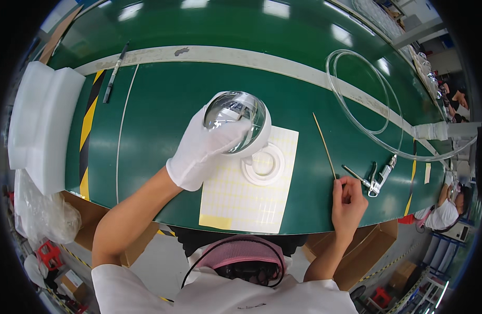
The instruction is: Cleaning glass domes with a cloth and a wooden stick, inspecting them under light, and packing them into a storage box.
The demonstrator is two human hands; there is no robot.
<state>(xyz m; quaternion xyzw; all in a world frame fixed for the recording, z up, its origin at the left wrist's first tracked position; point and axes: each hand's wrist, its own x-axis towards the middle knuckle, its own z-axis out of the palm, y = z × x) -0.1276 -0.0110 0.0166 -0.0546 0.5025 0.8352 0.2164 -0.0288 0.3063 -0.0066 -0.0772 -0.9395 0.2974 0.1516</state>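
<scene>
My left hand [196, 149], in a white glove, is closed around a clear, shiny dome [238, 104] with a white rim, held above the green table. Its thumb lies across the clear surface. Below the dome, a white ring [264, 179] rests on a white sheet of yellow-lined labels [241, 204]. Near the table's front edge, my bare right hand [349, 204] pinches the lower end of a thin wooden stick [324, 145], which points away from me. Just right of that hand lies a metal air blow gun [378, 182].
A clear hose [403, 155] loops across the right side. At the far left lie a pen [115, 76] and stacked white foam blocks [44, 115], with a plastic bag [52, 214] below. Cardboard boxes [379, 243] stand under the table edge. Another person [442, 215] is at far right.
</scene>
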